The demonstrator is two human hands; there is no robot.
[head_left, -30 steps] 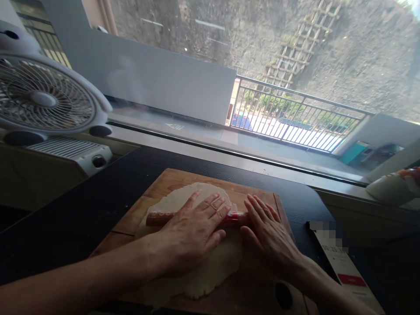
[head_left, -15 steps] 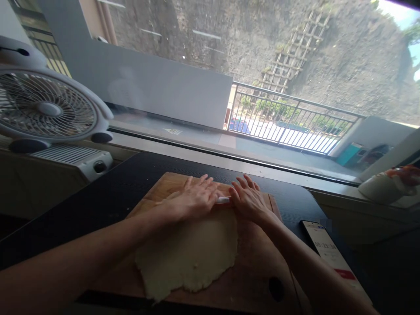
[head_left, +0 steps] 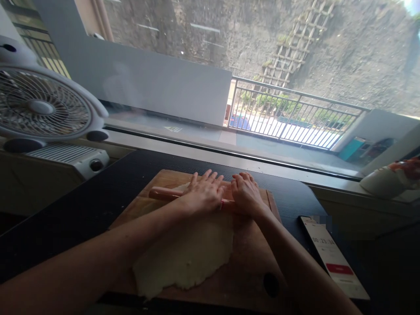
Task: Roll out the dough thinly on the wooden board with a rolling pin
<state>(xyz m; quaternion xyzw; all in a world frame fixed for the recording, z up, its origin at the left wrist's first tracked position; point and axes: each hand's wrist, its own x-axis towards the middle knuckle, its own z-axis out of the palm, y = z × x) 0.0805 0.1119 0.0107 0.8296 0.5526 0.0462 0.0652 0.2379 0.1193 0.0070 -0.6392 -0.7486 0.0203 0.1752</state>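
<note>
A wooden rolling pin (head_left: pixel 164 193) lies across the far part of a pale sheet of dough (head_left: pixel 190 256). My left hand (head_left: pixel 204 192) rests on the pin with its fingers spread and stretched away from me. Close beside it, my right hand (head_left: pixel 244 192) lies over the pin's right part, its fingers extended and slightly bent. Neither hand wraps around the pin. Between the hands a small red mark shows on the pin. The dough has a ragged near edge and lies on a wooden cutting board (head_left: pixel 249 267); my left forearm covers part of it.
The board sits on a black table (head_left: pixel 98 192). A phone (head_left: pixel 334 253) with a running timer display lies at the right. A white fan (head_left: pixel 42 107) stands at the left. Beyond the table are a window sill and glass, with a pale pot (head_left: pixel 377 180) at the far right.
The rolling pin has turned: the white label between my hands gives way to a red mark. Its left end now shows clearly. My right hand's fingers are closer together, and the view has shifted slightly.
</note>
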